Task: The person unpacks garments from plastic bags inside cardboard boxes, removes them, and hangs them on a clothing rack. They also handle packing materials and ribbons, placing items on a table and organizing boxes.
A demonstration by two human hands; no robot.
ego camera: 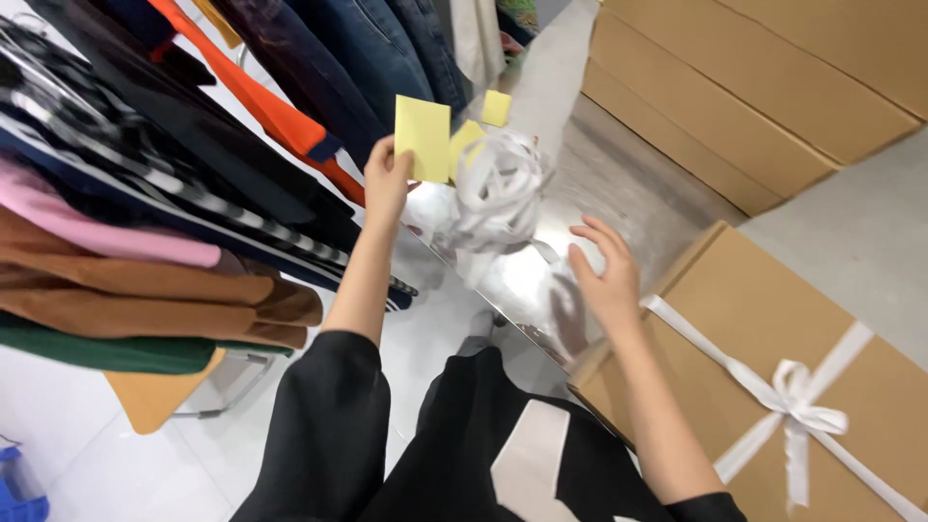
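From the head camera, looking down: a flat, matte yellow card (422,138), rectangular and thin, stands upright in the left hand (387,181), whose fingers pinch its lower left edge. Two smaller yellow slips (496,107) sit just behind it, beside a loose tangle of white paper strips (501,188), curled and ribbon-like, heaped on a shiny silver sheet (619,184) that lies crinkled and reflective across the floor. The right hand (604,271) hovers over the near end of that sheet, fingers spread and slightly curled, holding nothing; whether the fingertips touch the foil I cannot tell.

To the left hangs a crowded rack of clothes (155,203): soft folds of brown, pink, green, orange, striped black and white, and dark denim, pressing close to the left forearm. At the right lies a plain cardboard box (735,319) tied with a white satin ribbon (797,401) in a bow. More flat brown cartons (754,87) are stacked beyond.
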